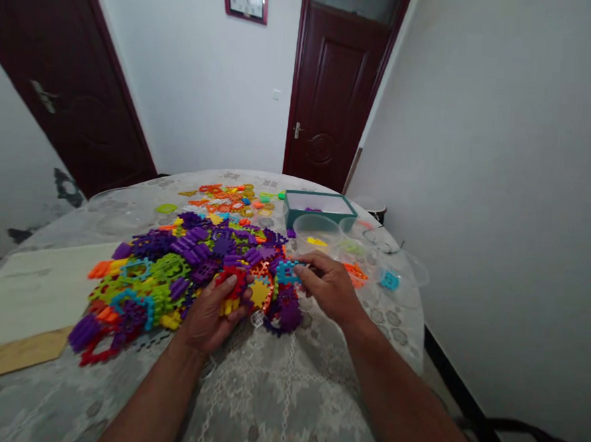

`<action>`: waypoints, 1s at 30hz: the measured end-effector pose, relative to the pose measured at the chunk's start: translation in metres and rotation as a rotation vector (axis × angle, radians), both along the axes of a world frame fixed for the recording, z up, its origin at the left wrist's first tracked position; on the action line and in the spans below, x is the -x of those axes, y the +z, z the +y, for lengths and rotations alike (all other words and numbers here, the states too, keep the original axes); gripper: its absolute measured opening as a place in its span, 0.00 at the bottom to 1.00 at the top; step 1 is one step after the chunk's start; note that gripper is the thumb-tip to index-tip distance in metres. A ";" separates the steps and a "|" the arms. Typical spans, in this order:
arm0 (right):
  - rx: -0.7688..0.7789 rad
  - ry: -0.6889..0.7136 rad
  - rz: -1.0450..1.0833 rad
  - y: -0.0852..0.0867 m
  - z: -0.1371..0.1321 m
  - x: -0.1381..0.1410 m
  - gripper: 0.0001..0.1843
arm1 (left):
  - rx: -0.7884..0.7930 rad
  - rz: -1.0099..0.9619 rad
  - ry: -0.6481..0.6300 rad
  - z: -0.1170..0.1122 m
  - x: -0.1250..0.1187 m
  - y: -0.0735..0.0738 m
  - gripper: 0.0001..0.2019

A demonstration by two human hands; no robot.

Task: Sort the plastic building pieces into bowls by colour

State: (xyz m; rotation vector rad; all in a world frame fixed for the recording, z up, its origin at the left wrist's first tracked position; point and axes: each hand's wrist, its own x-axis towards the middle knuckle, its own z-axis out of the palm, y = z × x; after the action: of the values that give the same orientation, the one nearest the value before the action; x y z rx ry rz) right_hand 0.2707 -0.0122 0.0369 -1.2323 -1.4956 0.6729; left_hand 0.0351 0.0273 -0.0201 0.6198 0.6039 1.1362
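A large heap of plastic building pieces (172,267) in purple, green, red, blue, orange and yellow spreads over the table in front of me. At the heap's near edge, my left hand (214,313) has its fingers curled round a red plastic building piece (232,282), with yellow ones just below it. To the right, my right hand (329,283) pinches a blue plastic building piece (287,272) between thumb and fingers. Below that blue piece, purple pieces (287,312) lie on the tablecloth, with a yellow piece (259,293) beside them.
Behind the heap stands a green box (296,212) with a pale inside. Clear round tubs (318,226) with a few pieces are right of it. Orange pieces (227,197) lie at the back. A pale board (25,291) covers the table's left side.
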 end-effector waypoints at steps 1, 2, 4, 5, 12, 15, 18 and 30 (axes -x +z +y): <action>-0.011 -0.027 0.000 0.007 0.001 -0.012 0.15 | -0.001 0.014 0.004 0.000 0.000 0.000 0.15; -0.022 -0.066 -0.016 0.014 0.003 -0.026 0.16 | -0.007 0.028 0.008 0.000 -0.001 0.000 0.15; -0.044 -0.196 -0.087 0.023 0.004 -0.061 0.18 | -0.026 0.055 0.012 0.001 -0.001 0.001 0.16; -0.059 -0.294 -0.132 0.025 0.003 -0.081 0.19 | -0.030 0.067 0.011 0.001 -0.002 0.001 0.16; -0.154 -0.999 -0.615 -0.019 -0.020 -0.204 0.23 | 0.016 0.129 -0.006 -0.004 -0.004 0.004 0.18; -0.100 -1.065 -0.788 -0.042 -0.025 -0.226 0.23 | 0.022 0.110 -0.022 -0.007 -0.005 0.003 0.19; -0.104 -1.061 -0.830 -0.047 -0.025 -0.229 0.22 | 0.062 0.117 -0.028 -0.009 -0.006 0.001 0.20; -0.269 -0.214 -0.521 -0.008 -0.041 -0.057 0.14 | 0.055 0.179 -0.166 -0.019 -0.013 0.006 0.19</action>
State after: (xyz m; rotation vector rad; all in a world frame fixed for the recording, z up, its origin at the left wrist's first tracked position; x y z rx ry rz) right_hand 0.3273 -0.0537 0.0294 -1.3905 -1.7687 -0.0041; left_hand 0.0480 0.0078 -0.0145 0.7153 0.7204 0.9124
